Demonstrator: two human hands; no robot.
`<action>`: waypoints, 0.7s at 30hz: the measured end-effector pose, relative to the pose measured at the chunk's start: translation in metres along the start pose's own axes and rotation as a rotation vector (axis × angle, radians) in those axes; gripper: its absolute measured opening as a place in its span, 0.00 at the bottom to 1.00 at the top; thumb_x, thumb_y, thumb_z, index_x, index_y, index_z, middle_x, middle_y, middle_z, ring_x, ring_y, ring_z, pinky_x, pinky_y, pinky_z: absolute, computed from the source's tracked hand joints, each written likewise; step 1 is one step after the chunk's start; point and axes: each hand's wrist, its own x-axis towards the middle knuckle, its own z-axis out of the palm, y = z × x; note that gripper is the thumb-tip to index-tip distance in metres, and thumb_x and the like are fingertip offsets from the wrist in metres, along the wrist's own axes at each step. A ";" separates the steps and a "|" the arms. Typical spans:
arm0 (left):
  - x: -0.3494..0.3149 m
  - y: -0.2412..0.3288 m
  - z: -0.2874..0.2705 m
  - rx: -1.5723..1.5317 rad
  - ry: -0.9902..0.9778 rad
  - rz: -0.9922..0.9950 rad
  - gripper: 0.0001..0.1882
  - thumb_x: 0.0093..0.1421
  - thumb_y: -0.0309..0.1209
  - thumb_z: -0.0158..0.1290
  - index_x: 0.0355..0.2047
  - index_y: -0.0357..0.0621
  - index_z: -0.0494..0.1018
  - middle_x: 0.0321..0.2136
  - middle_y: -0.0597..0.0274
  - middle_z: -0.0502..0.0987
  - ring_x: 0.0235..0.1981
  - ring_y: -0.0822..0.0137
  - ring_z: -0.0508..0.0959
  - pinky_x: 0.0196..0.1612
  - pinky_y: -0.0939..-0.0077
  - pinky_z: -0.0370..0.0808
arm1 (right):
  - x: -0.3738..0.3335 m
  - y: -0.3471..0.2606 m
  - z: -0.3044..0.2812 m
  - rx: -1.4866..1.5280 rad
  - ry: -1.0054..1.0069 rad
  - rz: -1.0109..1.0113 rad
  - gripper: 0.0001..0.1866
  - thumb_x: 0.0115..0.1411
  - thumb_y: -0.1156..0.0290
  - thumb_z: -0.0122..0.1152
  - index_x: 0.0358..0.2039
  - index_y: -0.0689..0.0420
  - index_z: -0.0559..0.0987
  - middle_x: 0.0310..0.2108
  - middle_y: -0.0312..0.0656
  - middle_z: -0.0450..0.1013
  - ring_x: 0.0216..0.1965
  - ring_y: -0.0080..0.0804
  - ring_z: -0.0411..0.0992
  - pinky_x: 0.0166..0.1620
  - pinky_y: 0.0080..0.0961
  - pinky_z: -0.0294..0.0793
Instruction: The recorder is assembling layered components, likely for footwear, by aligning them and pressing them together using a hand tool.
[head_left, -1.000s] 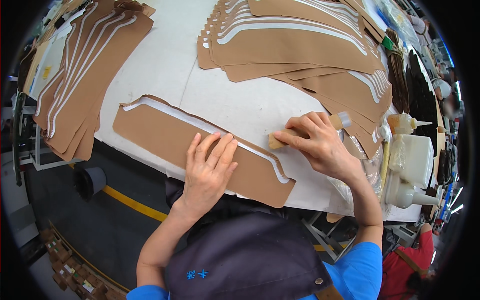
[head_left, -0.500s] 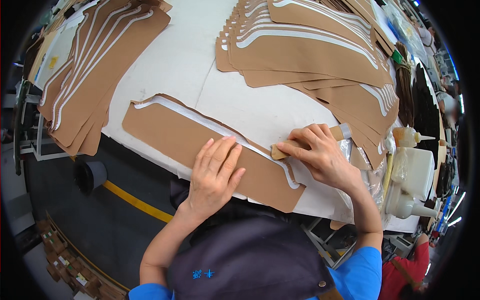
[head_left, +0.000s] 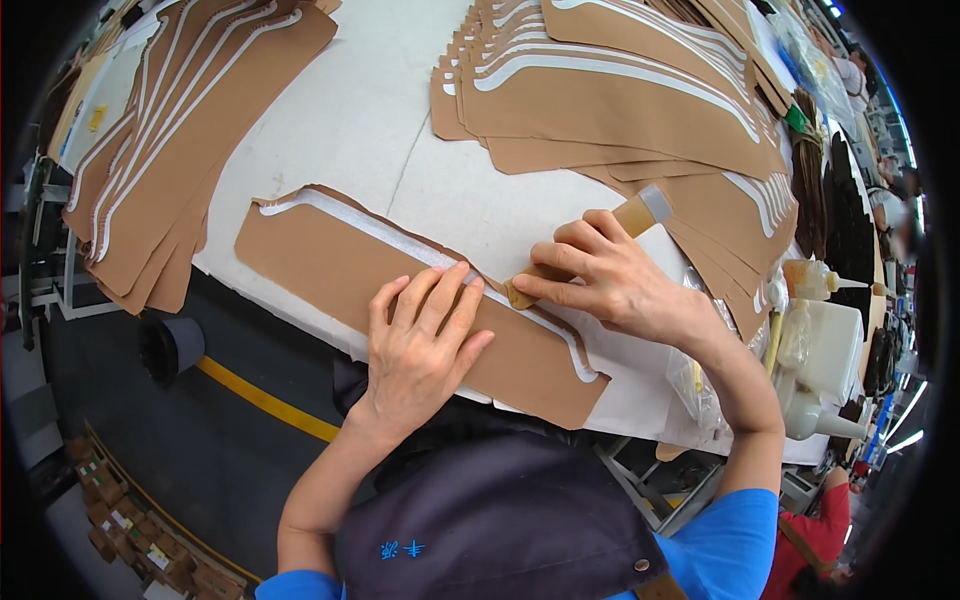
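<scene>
A long brown panel [head_left: 310, 255], leather-like, lies slantwise across the near side of the white table. A white strip [head_left: 370, 232] runs along its far edge, where a narrow brown rim is partly turned up. My left hand [head_left: 422, 340] rests flat on the panel, fingers spread, fingertips at the white strip. In my right hand [head_left: 612, 278] is a tan stick [head_left: 642, 212] with a grey band at its upper end. Its lower end meets the panel's far edge, just right of my left fingertips.
Fanned brown panels with white strips [head_left: 610, 105] lie at the far right, and more [head_left: 190, 150] at the left. White plastic bottles [head_left: 830, 345] and clear bags stand at the right edge. A dark bucket [head_left: 172, 348] sits on the floor. Someone in red is at lower right.
My right hand has moved left along the panel's far edge with the stick, which now stands at a steeper slant. My left hand stays on the panel, its fingers slightly more spread.
</scene>
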 end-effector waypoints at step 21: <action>-0.002 -0.005 0.003 -0.077 0.044 -0.095 0.31 0.61 0.37 0.66 0.63 0.38 0.74 0.64 0.50 0.72 0.67 0.47 0.70 0.70 0.41 0.64 | 0.045 0.032 0.012 0.007 0.046 -0.214 0.19 0.61 0.69 0.62 0.53 0.52 0.81 0.47 0.34 0.72 0.48 0.34 0.69 0.54 0.37 0.68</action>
